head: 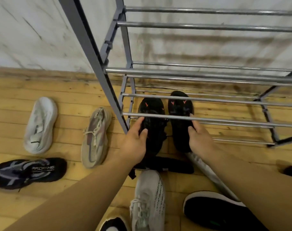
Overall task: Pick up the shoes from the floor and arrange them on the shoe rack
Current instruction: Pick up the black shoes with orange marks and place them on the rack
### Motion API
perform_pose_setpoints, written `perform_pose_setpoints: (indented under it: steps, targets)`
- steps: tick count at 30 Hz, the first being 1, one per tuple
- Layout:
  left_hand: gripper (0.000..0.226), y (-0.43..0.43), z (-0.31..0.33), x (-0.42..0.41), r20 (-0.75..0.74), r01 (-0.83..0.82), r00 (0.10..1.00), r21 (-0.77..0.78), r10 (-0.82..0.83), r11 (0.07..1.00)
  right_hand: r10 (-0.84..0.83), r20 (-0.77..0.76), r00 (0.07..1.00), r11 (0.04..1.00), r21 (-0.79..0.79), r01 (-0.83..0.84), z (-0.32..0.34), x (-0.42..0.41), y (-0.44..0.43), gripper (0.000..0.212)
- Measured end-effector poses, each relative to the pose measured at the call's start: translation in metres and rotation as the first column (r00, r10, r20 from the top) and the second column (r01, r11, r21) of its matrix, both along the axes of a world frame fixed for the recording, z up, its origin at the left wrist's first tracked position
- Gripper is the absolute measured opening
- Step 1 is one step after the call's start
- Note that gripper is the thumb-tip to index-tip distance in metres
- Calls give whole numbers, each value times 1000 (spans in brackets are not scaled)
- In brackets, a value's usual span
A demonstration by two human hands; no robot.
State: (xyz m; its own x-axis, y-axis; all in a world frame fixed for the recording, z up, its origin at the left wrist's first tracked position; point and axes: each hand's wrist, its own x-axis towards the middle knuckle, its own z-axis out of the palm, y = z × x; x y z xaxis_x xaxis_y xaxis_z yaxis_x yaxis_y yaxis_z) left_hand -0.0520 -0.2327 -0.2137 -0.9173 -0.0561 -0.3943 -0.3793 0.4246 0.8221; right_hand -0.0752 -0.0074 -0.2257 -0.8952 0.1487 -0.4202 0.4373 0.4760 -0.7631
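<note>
Head view, left hand (pixel 135 140): lower centre of the frame, fingers and thumb curled round the heel end of the left black shoe (pixel 151 120), gripping it.
Head view, right hand (pixel 200 139): just to the right, gripping the heel end of the right black shoe (pixel 180 112) in the same way.
Black pair: side by side and close together, toes toward the top of the frame, pushed in among the rails of the shoe rack (pixel 208 73). Two rails cross in front of them. Whether they rest on the lowest tier cannot be told.
Floor (pixel 66 94): yellow wooden boards.
Shoes at left: a white shoe (pixel 41 125), a beige shoe (pixel 96 137) near the rack's leg, and a dark lettered shoe (pixel 28 172) on its side.
Shoes at bottom: a grey knit shoe (pixel 148 197) between the forearms, and a white-soled black shoe (pixel 217 212) at the lower right.
Wall (pixel 33 30): pale and streaked, filling the upper frame behind the rack.
</note>
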Motion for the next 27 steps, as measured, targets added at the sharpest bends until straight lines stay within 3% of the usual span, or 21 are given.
perform_pose_setpoints:
  steps: [3,6,10,15,27]
  targets:
    - [62,-4,-13,0,11,177,984,-187,-178,966,102,16,995,987,121,-104,-16,4,7,63]
    - [82,-9,-17,0,107,286,957,-224,-268,932,229,59,972,959,156,-236,-20,11,13,91]
    - [105,-1,-21,-2,222,450,893,-382,-392,807,300,50,953,916,264,-302,-21,12,10,102]
    - [105,8,-29,-4,231,444,896,-451,-380,774,334,83,939,883,321,-343,-23,12,6,115]
    - [94,2,-31,-12,-39,273,943,-470,-329,839,311,87,946,892,317,-322,-30,9,-3,113]
